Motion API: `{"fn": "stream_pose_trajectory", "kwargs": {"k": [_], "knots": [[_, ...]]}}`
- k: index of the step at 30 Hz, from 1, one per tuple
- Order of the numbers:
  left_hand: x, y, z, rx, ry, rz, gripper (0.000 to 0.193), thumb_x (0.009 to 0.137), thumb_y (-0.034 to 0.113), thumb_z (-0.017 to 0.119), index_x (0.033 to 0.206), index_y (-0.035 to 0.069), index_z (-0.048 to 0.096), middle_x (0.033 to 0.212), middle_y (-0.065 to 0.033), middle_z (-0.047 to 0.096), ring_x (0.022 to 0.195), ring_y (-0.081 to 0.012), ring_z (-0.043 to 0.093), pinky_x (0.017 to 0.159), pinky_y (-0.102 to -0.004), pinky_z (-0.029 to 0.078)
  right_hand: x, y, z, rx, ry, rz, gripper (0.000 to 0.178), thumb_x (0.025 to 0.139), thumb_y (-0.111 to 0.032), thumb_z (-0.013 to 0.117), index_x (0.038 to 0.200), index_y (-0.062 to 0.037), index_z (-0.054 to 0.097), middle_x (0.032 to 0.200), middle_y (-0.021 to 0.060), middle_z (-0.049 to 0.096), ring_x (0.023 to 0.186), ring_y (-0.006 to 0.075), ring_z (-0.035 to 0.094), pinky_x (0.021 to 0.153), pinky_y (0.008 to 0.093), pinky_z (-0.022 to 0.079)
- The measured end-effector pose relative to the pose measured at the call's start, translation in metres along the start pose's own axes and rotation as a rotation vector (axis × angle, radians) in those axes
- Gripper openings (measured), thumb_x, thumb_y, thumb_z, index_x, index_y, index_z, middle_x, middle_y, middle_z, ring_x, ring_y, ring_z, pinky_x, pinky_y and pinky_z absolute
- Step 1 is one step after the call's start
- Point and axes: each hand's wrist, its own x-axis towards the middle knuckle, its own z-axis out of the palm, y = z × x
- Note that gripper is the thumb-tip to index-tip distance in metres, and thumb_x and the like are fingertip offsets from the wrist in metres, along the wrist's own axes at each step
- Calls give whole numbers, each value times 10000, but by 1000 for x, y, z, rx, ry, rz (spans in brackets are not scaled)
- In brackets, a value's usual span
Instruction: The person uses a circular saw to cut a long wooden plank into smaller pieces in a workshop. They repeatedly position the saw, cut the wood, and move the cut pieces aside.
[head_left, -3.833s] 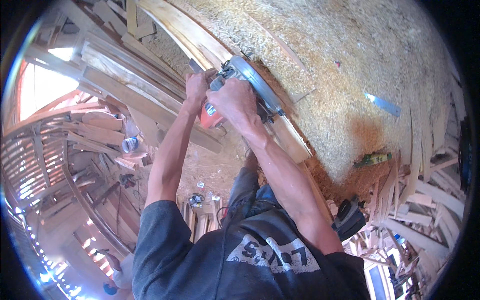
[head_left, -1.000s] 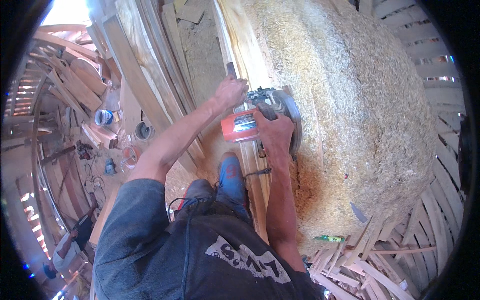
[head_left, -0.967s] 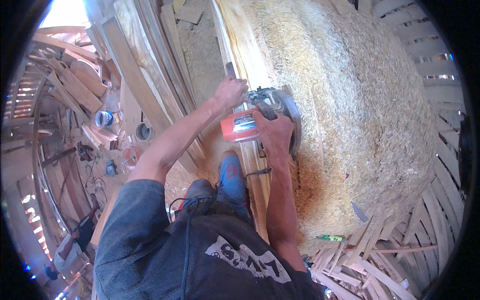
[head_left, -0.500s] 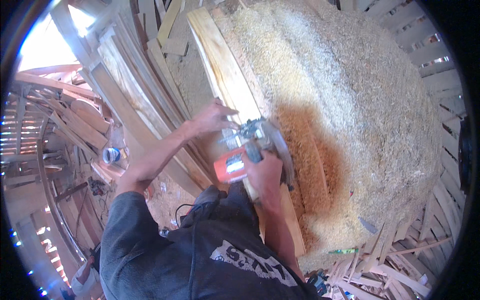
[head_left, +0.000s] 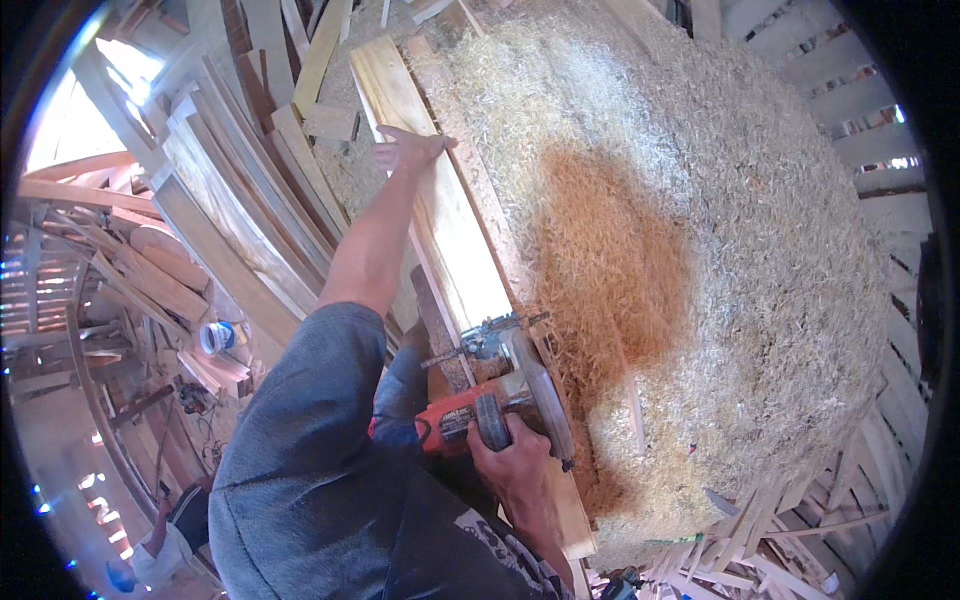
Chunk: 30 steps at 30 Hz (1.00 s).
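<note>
A long pale wooden board [head_left: 455,240] runs from the upper middle down past my body. Across its far part lies my left hand [head_left: 408,152], fingers over the left edge and thumb at the right, gripping it. My right hand [head_left: 512,462] is closed around the black handle of a red circular saw [head_left: 462,415]. The saw rests on the nearer part of the board, its metal guard along the right side. At the saw's front, a metal guide bar reaches across the board. The saw's blade is mostly hidden by the guard.
A large sawdust heap [head_left: 780,270] fills the right, with a darker orange patch [head_left: 615,260] beside the board. Long planks [head_left: 235,255] lean along the left. A white and blue bucket [head_left: 217,337] stands farther left. Another person [head_left: 165,550] is at lower left; wood scraps lie lower right.
My left hand has moved from beside the saw to farther up the board. The saw, in my right hand, has come back toward my body along the board.
</note>
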Motion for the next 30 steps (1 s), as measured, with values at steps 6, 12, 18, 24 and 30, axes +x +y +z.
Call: {"fn": "stream_pose_trajectory", "kwargs": {"k": [6, 12, 18, 24, 30], "knots": [[2, 7, 6, -31, 90, -67, 1607, 595, 585, 926, 1609, 36, -193, 1648, -397, 2, 1559, -524, 13, 1268, -602, 49, 2, 2, 3, -13, 33, -65, 316, 813, -294, 822, 828, -9, 686, 714, 223, 683, 659, 377, 714, 620, 445, 547], [-3, 12, 5, -44, 59, -5, 1525, 659, 535, 910, 1615, 24, -162, 1627, -430, -20, 1545, -557, 11, 1266, -608, 67, 6, 3, 3, -15, 24, -59, 314, 811, -283, 825, 859, -2, 695, 708, 212, 683, 644, 364, 708, 616, 431, 537], [-17, 19, 3, -28, 47, 13, 1484, 684, 504, 894, 1617, 14, -150, 1592, -456, 16, 1523, -585, 52, 1234, -639, 110, 6, 3, -2, -7, -6, 23, 316, 815, -291, 826, 855, -3, 700, 711, 204, 688, 659, 354, 710, 627, 442, 543], [-13, -4, 7, -21, 38, 149, 1527, 660, 648, 879, 1624, -6, -108, 1570, -441, 113, 1504, -564, 150, 1221, -619, 153, 5, -2, 0, -7, 10, 67, 310, 813, -271, 826, 823, 10, 695, 665, 162, 653, 595, 240, 627, 585, 404, 506], [-11, -23, 1, 18, 12, 266, 1555, 638, 747, 852, 1629, -17, -72, 1572, -425, 156, 1497, -549, 198, 1204, -589, 271, 17, -13, 2, 24, 3, 63, 292, 815, -263, 819, 832, 9, 715, 643, 152, 647, 555, 191, 600, 576, 395, 494]]}}
